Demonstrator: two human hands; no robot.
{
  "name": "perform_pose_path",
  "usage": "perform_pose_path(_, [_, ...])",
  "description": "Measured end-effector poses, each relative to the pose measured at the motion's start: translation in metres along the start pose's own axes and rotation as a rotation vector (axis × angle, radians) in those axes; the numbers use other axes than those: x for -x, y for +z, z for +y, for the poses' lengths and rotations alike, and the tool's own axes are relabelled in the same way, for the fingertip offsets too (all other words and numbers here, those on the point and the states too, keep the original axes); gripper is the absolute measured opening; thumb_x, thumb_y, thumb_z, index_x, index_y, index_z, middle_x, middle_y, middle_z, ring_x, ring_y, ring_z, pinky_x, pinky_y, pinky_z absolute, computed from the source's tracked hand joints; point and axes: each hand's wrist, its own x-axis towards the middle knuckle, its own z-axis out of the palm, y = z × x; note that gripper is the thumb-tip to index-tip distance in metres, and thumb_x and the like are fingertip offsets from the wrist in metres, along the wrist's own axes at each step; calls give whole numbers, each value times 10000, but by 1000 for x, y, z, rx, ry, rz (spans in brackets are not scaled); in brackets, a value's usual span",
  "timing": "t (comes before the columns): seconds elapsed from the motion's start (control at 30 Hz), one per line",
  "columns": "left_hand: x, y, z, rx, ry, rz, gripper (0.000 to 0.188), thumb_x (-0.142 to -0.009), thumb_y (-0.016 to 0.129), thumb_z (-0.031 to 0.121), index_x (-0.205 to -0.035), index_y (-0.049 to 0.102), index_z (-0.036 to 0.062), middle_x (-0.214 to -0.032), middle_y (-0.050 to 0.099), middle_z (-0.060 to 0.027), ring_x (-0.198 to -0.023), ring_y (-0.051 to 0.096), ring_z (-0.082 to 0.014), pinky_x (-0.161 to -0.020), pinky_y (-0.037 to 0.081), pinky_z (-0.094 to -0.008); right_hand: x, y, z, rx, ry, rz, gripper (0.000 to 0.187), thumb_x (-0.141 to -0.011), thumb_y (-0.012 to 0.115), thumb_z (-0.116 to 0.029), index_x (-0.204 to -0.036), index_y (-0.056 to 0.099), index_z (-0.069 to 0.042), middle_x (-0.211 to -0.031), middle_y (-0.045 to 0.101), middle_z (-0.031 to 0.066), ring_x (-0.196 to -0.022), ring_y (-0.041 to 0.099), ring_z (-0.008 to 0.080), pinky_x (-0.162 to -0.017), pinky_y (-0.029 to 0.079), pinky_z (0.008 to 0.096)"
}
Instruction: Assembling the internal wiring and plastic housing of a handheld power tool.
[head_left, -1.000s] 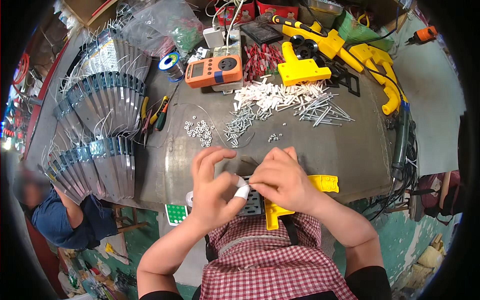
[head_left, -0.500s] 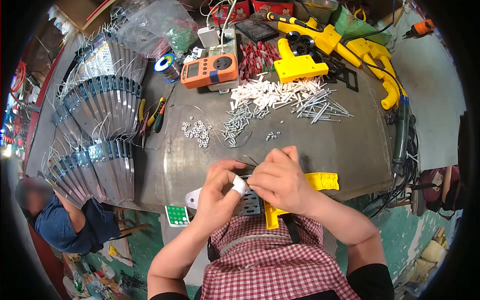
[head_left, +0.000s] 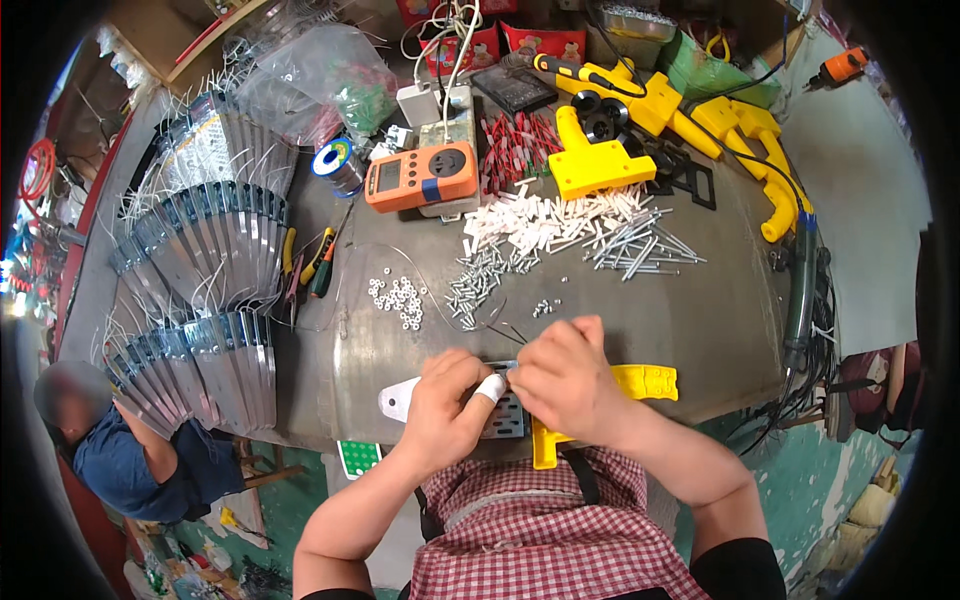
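Note:
My left hand (head_left: 445, 405), its thumb wrapped in white, is closed over a slotted metal plate (head_left: 508, 420) at the table's near edge. The plate's rounded pale end (head_left: 398, 400) sticks out to the left. My right hand (head_left: 565, 380) is closed too, its fingertips meeting the left thumb above the plate. What the fingers pinch is hidden between them. Thin dark wires (head_left: 510, 333) poke out just beyond the hands. Under and beside my right hand lies a yellow plastic housing (head_left: 648, 381), open side up, with one arm toward me.
Beyond the hands lie small white rings (head_left: 398, 300), screws (head_left: 475, 285), white sleeves (head_left: 530, 215) and long bolts (head_left: 640, 250). An orange meter (head_left: 420, 178), solder spool (head_left: 338, 165) and yellow housings (head_left: 600, 165) stand behind. Wired metal blades (head_left: 200, 240) fan out left, near a seated person (head_left: 160, 450).
The view has shifted slightly, so the table sits a little lower. My hands stay together over the plate, fingers drawn in closer; the wires now lean away from me.

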Motion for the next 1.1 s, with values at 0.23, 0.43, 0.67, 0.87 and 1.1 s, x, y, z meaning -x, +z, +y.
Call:
perform_pose_path(0.23, [-75, -18, -38, 66, -206, 300, 234, -861, 591, 95, -1058, 529, -13, -820, 630, -123, -755, 612, -224, -704, 477, -339, -2, 0, -2, -40, 89, 35, 102, -739, 672, -138, -788, 585, -120, -818, 513, -11, -819, 491, 181, -799, 301, 393])
perform_pose_path(0.43, [-124, -4, -51, -501, -237, 151, 367, -763, 629, 57, -1095, 482, 0, -825, 634, -184, -793, 628, -348, -702, 485, -437, 0, -5, -6, -88, 144, 17, 156, -757, 683, -142, -905, 640, -114, -838, 567, -16, -821, 513, 165, -797, 306, 387])
perform_pose_path(0.67, [-124, -10, -52, -547, -148, 143, 281, -731, 598, 9, -1008, 548, 9, -848, 628, -161, -782, 622, -328, -707, 493, -414, 5, -4, -7, -188, 239, 120, 148, -736, 719, -117, -881, 697, -100, -802, 649, -6, -767, 565, 160, -785, 321, 345])
perform_pose_path(0.87, [-51, -36, -18, 83, -311, 242, 124, -850, 559, -18, -972, 567, 2, -880, 639, -70, -783, 594, -120, -690, 476, -254, 8, -5, -5, -203, 266, 124, 125, -723, 734, -136, -832, 677, -111, -806, 638, -25, -755, 561, 150, -767, 315, 354])
perform_pose_path(1.1, [9, -17, -11, 776, -511, -16, 143, -858, 638, 35, -995, 605, 8, -917, 654, -22, -828, 597, -75, -737, 492, -238, -2, -2, -8, -217, 296, 54, 77, -732, 710, -143, -764, 647, -113, -759, 604, -26, -776, 545, 157, -762, 309, 358])
